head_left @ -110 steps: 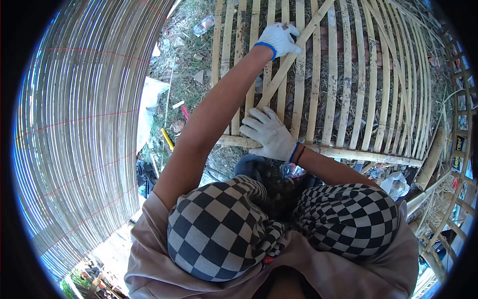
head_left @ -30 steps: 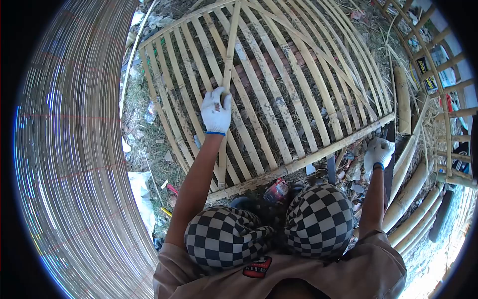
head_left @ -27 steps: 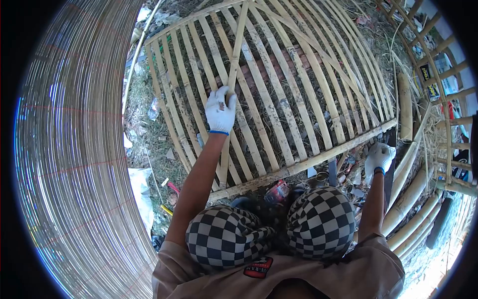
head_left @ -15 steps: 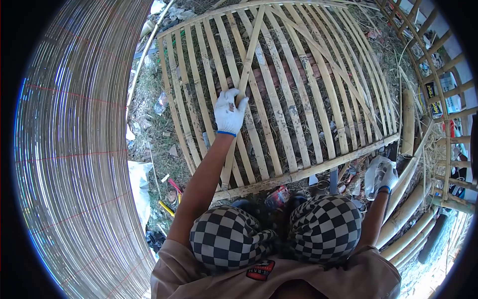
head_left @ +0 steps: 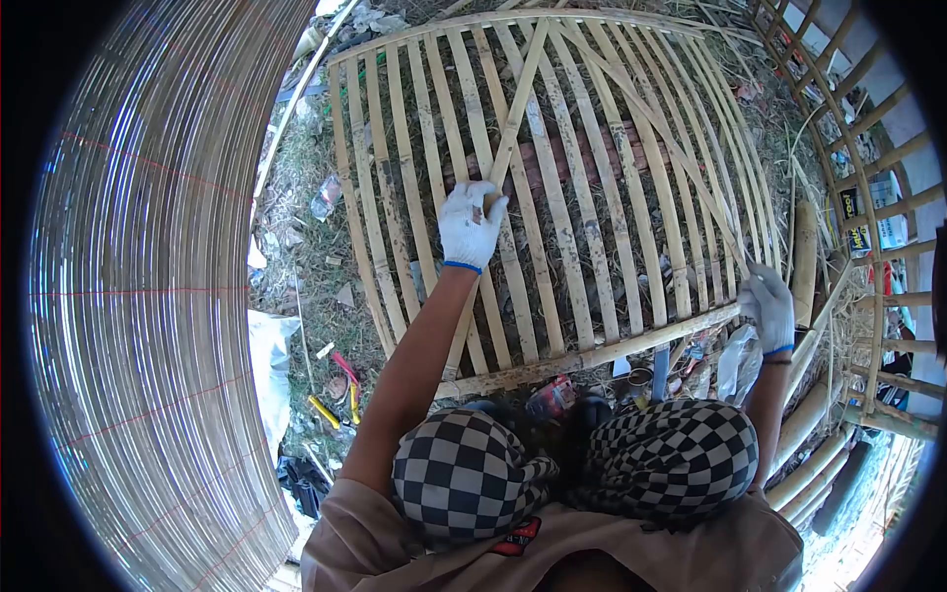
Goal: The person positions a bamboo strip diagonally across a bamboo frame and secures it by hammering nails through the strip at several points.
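A lattice panel of bamboo slats [head_left: 592, 247] lies on the ground before my knees, with two diagonal bamboo strips across it. My left hand [head_left: 472, 225], in a white glove, is closed around the left diagonal strip [head_left: 521, 104] near the panel's middle left. At the near right corner my right hand [head_left: 769, 308], also gloved, has its fingers closed at the lower end of the right diagonal strip [head_left: 691, 173]. That hand covers the end of the front bamboo rail [head_left: 631, 347]. A clear plastic bag [head_left: 733, 363] lies just below it.
A tall bamboo-strip screen [head_left: 148, 296] stands at the left. Bamboo poles [head_left: 807, 414] lie at the right beside a bamboo frame [head_left: 876, 296]. A reddish log [head_left: 562, 161] shows under the panel. A yellow-handled tool [head_left: 324, 412] and litter lie on the grass.
My right hand has moved up from beside the plastic bag onto the panel's near right corner. My left hand stays on its strip. The view has shifted slightly.
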`<state>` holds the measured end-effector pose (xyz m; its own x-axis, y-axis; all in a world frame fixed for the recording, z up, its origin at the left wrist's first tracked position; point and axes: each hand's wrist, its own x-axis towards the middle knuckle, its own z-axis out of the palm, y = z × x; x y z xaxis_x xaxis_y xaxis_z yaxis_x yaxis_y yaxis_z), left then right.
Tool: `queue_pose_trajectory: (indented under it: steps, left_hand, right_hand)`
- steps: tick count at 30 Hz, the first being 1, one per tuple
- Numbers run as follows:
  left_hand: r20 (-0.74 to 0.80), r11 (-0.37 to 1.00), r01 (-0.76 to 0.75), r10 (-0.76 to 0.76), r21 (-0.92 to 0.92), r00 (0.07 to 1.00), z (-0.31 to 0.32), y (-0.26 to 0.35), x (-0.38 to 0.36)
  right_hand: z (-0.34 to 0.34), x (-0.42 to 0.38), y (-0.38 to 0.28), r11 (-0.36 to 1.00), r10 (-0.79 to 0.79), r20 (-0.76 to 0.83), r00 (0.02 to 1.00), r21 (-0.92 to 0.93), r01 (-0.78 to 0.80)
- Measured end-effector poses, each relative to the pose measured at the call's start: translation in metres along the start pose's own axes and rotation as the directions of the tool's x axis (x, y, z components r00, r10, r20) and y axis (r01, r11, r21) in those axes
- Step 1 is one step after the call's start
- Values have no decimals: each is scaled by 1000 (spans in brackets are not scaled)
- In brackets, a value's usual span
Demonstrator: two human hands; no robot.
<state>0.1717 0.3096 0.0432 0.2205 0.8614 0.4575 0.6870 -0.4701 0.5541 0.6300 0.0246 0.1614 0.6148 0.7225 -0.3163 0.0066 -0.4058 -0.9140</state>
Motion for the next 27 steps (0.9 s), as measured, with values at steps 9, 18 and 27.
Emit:
queue_pose_trajectory:
  steps: [9,18,27]
  left_hand:
    - [-5,998,50,-50,30,999,-3,2,0]
    - [-98,996,-90,88,-17,991,2,-3,0]
    - [-43,989,-144,145,27,988,1,-6,-1]
  right_hand:
    - [256,64,-94,995,66,811,581,-100,26]
    - [382,77,-103,914,52,827,559,-265,307]
    - [427,100,-46,530,-360,809,465,-232,815]
